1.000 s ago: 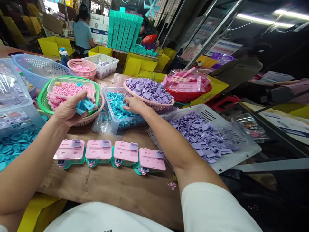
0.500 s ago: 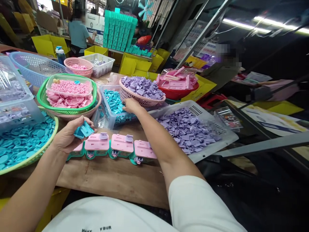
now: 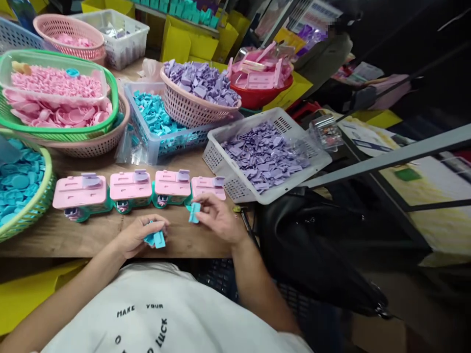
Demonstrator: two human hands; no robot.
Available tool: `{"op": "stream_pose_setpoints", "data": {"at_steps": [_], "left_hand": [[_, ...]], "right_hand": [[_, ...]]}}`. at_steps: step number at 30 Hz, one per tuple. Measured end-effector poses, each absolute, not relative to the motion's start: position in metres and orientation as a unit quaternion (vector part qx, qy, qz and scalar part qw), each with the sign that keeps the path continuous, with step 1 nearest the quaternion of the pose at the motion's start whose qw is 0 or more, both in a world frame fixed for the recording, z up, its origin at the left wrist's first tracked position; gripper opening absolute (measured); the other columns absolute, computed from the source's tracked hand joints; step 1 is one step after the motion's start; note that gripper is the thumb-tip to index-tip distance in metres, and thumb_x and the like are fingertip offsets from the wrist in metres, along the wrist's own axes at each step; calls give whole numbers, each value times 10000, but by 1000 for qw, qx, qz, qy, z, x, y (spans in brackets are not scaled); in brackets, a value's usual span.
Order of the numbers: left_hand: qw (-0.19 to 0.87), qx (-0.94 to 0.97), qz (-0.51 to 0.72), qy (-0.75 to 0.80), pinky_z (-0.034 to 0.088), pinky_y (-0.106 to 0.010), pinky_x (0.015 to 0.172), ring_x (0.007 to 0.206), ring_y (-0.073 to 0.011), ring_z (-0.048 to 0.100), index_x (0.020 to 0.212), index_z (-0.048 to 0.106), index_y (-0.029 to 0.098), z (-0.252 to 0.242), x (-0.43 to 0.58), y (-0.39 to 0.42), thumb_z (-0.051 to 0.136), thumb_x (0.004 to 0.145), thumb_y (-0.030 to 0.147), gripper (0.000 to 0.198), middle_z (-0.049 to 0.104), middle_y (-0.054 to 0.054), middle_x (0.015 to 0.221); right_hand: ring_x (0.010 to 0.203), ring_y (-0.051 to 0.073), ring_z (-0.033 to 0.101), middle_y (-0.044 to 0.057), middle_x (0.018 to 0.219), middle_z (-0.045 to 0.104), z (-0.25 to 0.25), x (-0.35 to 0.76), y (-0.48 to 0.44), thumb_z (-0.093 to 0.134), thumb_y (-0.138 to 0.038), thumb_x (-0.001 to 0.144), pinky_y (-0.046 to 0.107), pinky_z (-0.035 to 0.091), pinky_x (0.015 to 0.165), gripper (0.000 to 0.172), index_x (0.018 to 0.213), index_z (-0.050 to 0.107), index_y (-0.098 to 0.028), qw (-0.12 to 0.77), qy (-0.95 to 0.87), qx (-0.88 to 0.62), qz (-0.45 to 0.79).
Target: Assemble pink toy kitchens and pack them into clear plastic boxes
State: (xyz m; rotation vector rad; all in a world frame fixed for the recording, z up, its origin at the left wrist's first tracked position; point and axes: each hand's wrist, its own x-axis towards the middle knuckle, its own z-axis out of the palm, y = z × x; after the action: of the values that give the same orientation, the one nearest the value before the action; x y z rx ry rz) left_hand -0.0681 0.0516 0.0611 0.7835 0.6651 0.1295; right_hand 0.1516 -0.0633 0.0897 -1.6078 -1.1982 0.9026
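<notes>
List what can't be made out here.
In the head view:
How many blue pieces the left hand holds: its fingers cover some.
Front of the rightmost pink-topped case: partly hidden by the right hand.
Left part of the yellow-green basket: cut off by the left edge.
Some contents of the clear bin: covered by the pink basket of purple pieces.

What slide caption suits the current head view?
Left hand holds blue plastic pieces, right hand pinches another blue piece, near four pink-and-teal plastic units lined up on a brown wooden table.
</notes>
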Motion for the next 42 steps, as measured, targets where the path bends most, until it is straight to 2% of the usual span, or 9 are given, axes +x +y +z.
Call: {"op": "stream_pose_setpoints", "data": {"at_steps": [4, 7, 12, 14, 24, 28, 31, 38, 42], "left_hand": [[854, 402, 30, 331, 414, -206, 473, 589, -135, 609, 985, 740, 131, 43, -45, 46, 941, 515, 544, 657, 691, -49, 710], [850, 406, 31, 335, 427, -206, 475, 606, -147, 633, 998, 737, 128, 40, -36, 45, 941, 535, 521, 641, 704, -55, 725], [854, 398, 39, 332, 443, -193, 492, 614, -138, 638, 978, 753, 127, 38, -32, 43, 935, 577, 478, 562, 710, -59, 731], [857, 392, 40, 331, 438, -187, 485, 607, -130, 630, 961, 762, 127, 37, -32, 43, 936, 576, 477, 548, 713, -63, 742], [877, 366, 37, 308, 476, -203, 557, 679, -161, 678, 919, 777, 138, 37, -42, 46, 949, 533, 520, 569, 724, -76, 736], [886, 362, 19, 291, 480, -214, 568, 676, -163, 674, 893, 773, 145, 34, -45, 48, 948, 524, 539, 568, 720, -74, 719], [893, 357, 16, 275, 491, -217, 583, 668, -157, 668, 899, 774, 144, 30, -45, 51, 943, 539, 537, 559, 718, -71, 711], [916, 321, 9, 241, 541, -216, 668, 683, -135, 670, 922, 775, 130, 18, -51, 55, 952, 543, 510, 566, 713, -56, 735], [924, 313, -4, 218, 547, -210, 672, 679, -120, 658, 928, 770, 116, 15, -50, 57, 955, 546, 498, 572, 702, -49, 743]], "right_hand": [[649, 162, 569, 25, 768, 584, 19, 129, -99, 547, -453, 920, 312, 560, 669, 240, 975, 604, -227, 380, -438, -779, 240], [772, 200, 613, 87, 940, 618, 8, 133, -111, 548, -442, 944, 371, 578, 793, 240, 961, 649, -225, 338, -459, -809, 144], [1214, 283, 581, 141, 1364, 558, 23, 153, -124, 612, -352, 934, 495, 515, 1041, 432, 1358, 588, -268, 283, -617, -722, 137], [1251, 280, 568, 129, 1380, 581, 25, 160, -124, 590, -301, 958, 518, 483, 1078, 347, 1301, 639, -279, 246, -679, -676, 149], [1183, 248, 628, 143, 1241, 655, 32, 184, -113, 639, -203, 925, 424, 523, 1024, 330, 1254, 607, -194, 218, -717, -629, 207], [958, 245, 668, 97, 1012, 687, 59, 176, -100, 644, -271, 938, 380, 540, 862, 145, 1056, 646, -189, 67, -698, -675, 232], [960, 239, 653, 112, 1059, 662, 70, 167, -84, 678, -259, 920, 351, 515, 845, 87, 946, 676, -175, -9, -713, -661, 233], [936, 216, 612, 70, 968, 702, 75, 176, -83, 646, -284, 955, 333, 504, 825, 132, 1045, 682, -194, 95, -736, -627, 237], [962, 238, 582, 91, 1038, 711, 112, 206, -69, 575, -358, 993, 383, 491, 879, 250, 1154, 670, -192, 210, -731, -641, 102]]}}
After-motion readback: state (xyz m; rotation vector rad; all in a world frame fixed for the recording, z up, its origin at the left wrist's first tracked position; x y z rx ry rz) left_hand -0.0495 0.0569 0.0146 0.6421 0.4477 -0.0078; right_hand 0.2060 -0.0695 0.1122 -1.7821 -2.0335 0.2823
